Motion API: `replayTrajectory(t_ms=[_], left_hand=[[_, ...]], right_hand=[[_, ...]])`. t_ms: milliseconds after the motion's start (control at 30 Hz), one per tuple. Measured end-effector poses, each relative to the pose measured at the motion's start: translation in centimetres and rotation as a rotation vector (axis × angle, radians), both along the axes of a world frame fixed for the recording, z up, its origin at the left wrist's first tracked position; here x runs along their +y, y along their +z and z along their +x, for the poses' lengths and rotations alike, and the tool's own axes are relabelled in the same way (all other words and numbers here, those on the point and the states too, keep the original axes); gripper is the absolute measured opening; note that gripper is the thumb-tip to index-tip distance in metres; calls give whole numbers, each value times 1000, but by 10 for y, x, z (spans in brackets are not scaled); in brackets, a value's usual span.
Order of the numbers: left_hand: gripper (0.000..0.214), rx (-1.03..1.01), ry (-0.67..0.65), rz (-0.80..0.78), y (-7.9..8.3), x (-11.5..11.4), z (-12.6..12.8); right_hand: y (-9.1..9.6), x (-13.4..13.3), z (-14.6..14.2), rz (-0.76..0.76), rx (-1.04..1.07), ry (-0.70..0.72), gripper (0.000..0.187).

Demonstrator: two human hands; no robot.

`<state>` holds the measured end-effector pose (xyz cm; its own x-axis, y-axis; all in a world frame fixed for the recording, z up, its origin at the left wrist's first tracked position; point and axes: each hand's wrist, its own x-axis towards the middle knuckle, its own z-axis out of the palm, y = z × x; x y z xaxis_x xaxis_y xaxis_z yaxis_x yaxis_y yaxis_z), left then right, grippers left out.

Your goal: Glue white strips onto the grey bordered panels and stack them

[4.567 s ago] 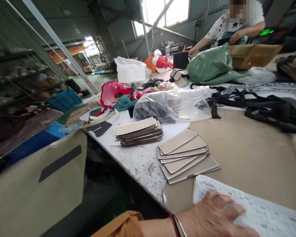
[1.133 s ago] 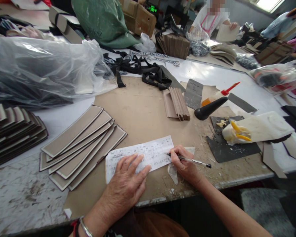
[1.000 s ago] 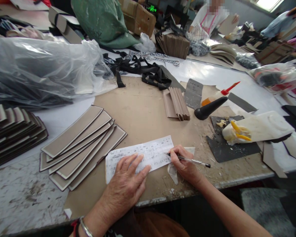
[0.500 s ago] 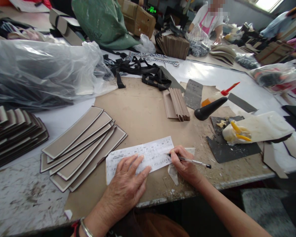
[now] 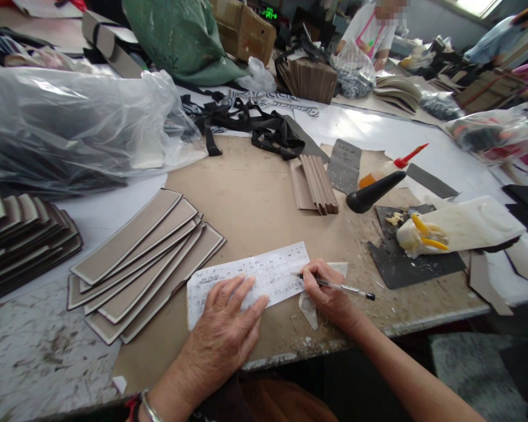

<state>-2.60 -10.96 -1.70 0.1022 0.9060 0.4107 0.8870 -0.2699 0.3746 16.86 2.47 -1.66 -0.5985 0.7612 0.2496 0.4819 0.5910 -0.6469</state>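
Observation:
A sheet of paper (image 5: 268,269) with printed and handwritten lines lies on the brown table cover near the front edge. My left hand (image 5: 226,316) rests flat on its lower left part, fingers stretched out, holding nothing. In my right hand (image 5: 328,293), closed in a writing grip, is a pen (image 5: 349,288) with a clear barrel and dark cap end. Its tip is at the right part of the sheet. Left of the paper lies a fanned pile of beige panels with dark edges (image 5: 145,258).
Behind the paper stand a small stack of brown strips (image 5: 314,184), a black cone-shaped tool (image 5: 374,192) and a red-tipped bottle (image 5: 381,173). A white container with yellow handles (image 5: 466,225) lies right. Plastic-wrapped goods (image 5: 70,129) sit left. A co-worker (image 5: 369,35) is across the table.
Both hands, pen and paper keep nearly the same places. The view has shifted very slightly. The co-worker's arm at the back has moved a little.

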Motion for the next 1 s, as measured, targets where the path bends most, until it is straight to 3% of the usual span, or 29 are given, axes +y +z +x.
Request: replayTrajectory(t_ms=[1000], left_hand=[[26, -6, -11, -16, 1, -2, 0]], right_hand=[[-2, 0, 2, -11, 28, -8, 14]])
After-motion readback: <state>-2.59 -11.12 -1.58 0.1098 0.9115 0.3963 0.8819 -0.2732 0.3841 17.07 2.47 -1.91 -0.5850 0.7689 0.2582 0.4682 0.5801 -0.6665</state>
